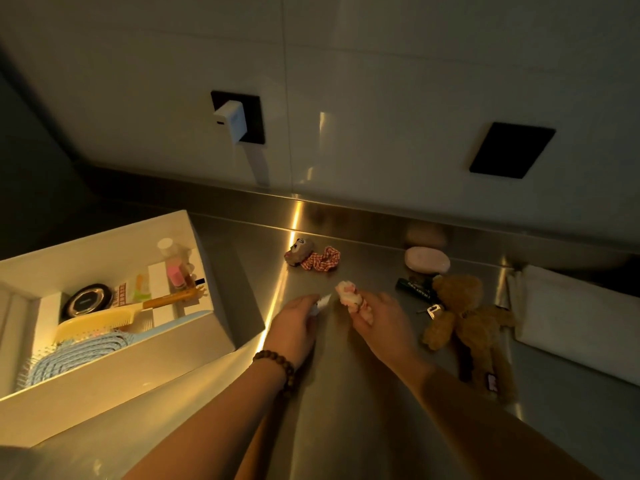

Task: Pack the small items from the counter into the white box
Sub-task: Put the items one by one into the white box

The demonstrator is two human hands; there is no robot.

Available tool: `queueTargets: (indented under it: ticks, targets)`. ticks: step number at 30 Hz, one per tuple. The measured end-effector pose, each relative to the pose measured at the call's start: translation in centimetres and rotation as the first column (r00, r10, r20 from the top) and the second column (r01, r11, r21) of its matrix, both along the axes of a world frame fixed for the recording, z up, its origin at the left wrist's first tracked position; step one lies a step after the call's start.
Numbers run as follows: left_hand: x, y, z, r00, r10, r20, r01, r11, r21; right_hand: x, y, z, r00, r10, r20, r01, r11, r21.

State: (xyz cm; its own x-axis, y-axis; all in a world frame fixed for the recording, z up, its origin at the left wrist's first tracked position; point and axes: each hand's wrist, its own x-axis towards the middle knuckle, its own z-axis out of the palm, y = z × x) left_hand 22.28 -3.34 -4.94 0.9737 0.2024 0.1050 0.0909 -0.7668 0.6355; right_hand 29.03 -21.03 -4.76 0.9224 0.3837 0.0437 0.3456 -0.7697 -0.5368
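Judging by how full the white box (114, 362) already is, the packing looks well past halfway. Inside it lie a yellow comb (95, 322), a blue hairbrush (74, 356), a round black disc (88, 301), a small pink bottle (175, 270) and some little cartons, crowded together along its near and middle parts.

Both hands are over the steel counter (346, 393), just right of the box. The left hand (294, 323) has its fingers curled round a small white item (322, 303), of which only the tip shows, so what it is cannot be told. The right hand (381, 323) pinches a soft pink-and-white bundle (351, 299), possibly a hair tie or a bit of cloth, held just above the counter.

Still left on the counter: a little toy figure (299, 251) touching a red-and-white scrunchie (322, 259) near the back edge, a pale oval soap (427, 259) further right, a black tag with lettering (414, 289), and a brown teddy bear (464, 323) with a key clip, lying beside a folded white cloth (571, 323).

So two items are in hand and about five wait; the bear, being bulkiest, may need room cleared in the box
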Motion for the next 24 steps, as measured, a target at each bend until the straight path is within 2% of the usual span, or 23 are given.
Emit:
queueTargets:
  ticks: [3, 6, 8, 13, 18, 24]
  targets:
    - [1.0, 1.0, 1.5, 0.997, 0.013, 0.082, -0.017, 0.999, 0.047, 0.6, -0.2, 1.1, 1.000, -0.004, 0.001, 0.004, 0.999, 0.034]
    - [3.4, 1.9, 3.8, 0.973, 0.034, 0.227, -0.048, 0.997, 0.056, 1.6, -0.4, 2.3, 0.999, -0.015, 0.037, 0.013, 0.998, 0.060]
    - [5.6, 2.4, 5.1, 0.971, 0.010, 0.240, -0.037, 0.993, 0.110, 2.4, -0.6, 2.9, 0.999, -0.021, 0.050, 0.017, 0.997, 0.073]
    - [10.6, 2.6, 5.3, 0.991, -0.093, 0.093, 0.065, 0.961, 0.270, 4.2, -1.5, 3.0, 0.997, -0.033, 0.063, 0.026, 0.994, 0.108]
    - [12.7, 2.7, 2.4, 0.982, -0.165, -0.093, 0.189, 0.901, 0.391, 6.0, -1.9, 2.0, 0.999, -0.049, 0.014, 0.047, 0.990, 0.131]
    - [12.4, 3.6, -0.5, 0.968, -0.078, -0.238, 0.187, 0.858, 0.478, 7.7, -1.1, 0.5, 0.997, -0.042, -0.059, 0.048, 0.994, 0.094]
